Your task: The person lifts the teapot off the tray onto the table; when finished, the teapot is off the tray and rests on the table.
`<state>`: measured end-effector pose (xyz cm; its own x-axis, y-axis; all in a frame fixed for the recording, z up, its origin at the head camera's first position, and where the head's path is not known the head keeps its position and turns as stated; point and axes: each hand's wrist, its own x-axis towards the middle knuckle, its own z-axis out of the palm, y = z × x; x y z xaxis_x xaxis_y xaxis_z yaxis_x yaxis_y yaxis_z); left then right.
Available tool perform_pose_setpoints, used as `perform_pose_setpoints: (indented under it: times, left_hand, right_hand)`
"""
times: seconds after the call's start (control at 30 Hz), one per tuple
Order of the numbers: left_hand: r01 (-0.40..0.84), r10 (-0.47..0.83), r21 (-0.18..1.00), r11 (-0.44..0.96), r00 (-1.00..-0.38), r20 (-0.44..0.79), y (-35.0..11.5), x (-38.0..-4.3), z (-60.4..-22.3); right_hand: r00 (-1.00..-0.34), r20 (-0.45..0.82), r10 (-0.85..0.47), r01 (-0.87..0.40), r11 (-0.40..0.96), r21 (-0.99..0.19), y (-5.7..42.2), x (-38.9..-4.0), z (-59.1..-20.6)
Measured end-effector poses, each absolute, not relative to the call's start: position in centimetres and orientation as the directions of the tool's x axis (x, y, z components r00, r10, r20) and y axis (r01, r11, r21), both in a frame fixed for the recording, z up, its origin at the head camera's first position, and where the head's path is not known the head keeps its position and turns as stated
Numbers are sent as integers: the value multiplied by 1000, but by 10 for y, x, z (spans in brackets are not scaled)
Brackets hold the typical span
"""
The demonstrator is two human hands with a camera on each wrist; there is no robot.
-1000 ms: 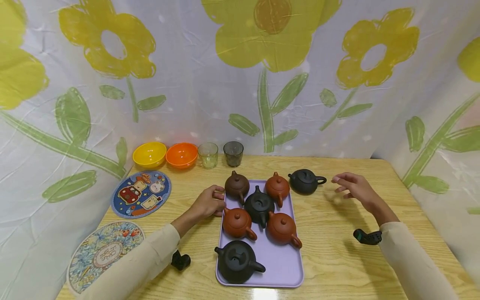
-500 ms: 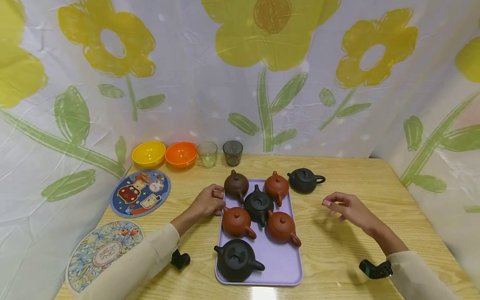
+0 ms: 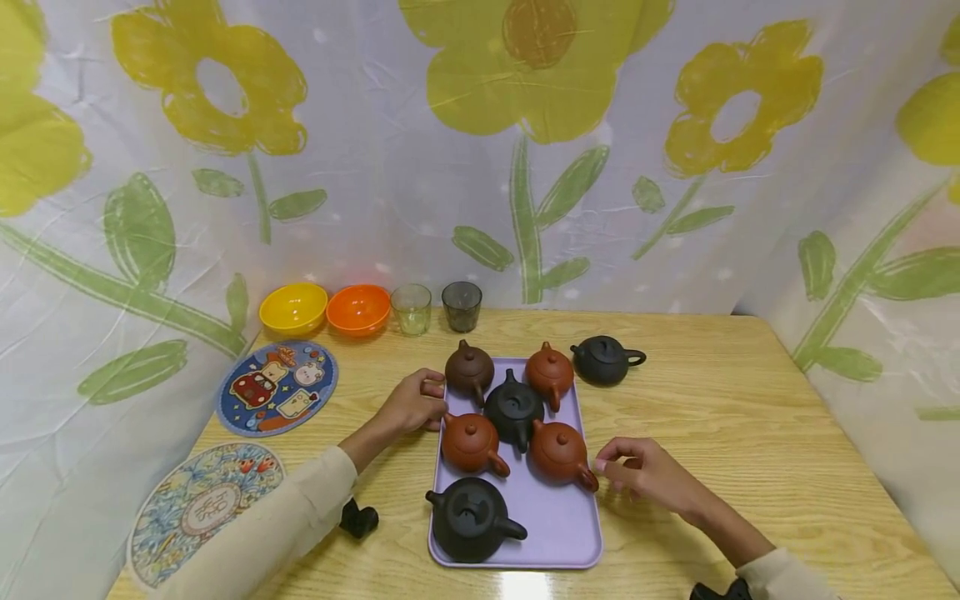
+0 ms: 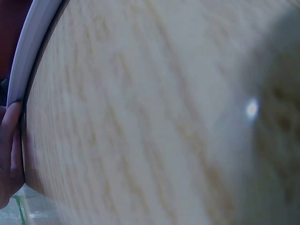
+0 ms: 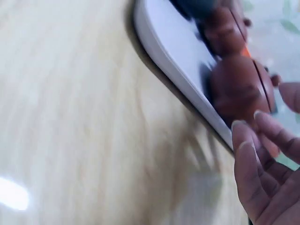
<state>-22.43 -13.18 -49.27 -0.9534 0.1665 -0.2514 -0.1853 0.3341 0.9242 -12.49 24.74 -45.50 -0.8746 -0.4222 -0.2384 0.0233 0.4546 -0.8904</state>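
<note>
Your rectangular lilac tray (image 3: 555,537) holds six round teapots (image 3: 557,454): three red, two black, one brown; your left hand (image 3: 414,402) touches its rim, grip unclear; right hand (image 3: 647,473) relaxed.

To the left of the lilac tray (image 3: 558,533), the person's left sleeve (image 3: 262,517) is long, of cream cloth, with soft creases and a plain cuff, which leaves the left hand (image 3: 412,403) bare. Beside this cuff sits a small black device (image 3: 358,518) with rounded ends. To the right of the tray, the right sleeve (image 3: 783,577) has the same cream colour, and by its cuff a second black device (image 3: 720,591) is partly visible.
</note>
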Motion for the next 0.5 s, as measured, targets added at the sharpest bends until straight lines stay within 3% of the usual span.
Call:
perform_pose_setpoints:
  times: [0.5]
  left_hand:
    - [-193,164,923,334,-952,-258,-132,-225,-493]
  right_hand:
    - [-919,-285,-271,142,447,-883,218,-114,-464]
